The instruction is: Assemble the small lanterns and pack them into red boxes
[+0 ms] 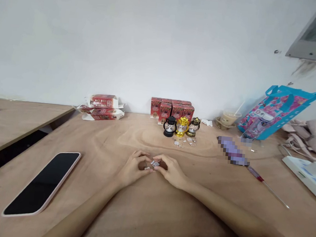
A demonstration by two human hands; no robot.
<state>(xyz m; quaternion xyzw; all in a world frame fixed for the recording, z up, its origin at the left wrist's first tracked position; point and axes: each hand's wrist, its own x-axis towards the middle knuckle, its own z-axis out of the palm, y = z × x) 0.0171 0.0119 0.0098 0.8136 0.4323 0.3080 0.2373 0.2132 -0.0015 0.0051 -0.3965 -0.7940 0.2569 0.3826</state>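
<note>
The left hand [134, 170] and right hand [173, 172] hold small pale pieces [156, 164].

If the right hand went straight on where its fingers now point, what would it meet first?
Beyond the small pale pieces, the right hand would probably meet the left hand first, just opposite; any gap is hard to judge.

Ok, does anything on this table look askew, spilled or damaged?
The red boxes at the left lie on their sides with flaps open, unlike the upright boxes behind the lanterns. Small pieces lie scattered before the lanterns. No spill shows.
</note>
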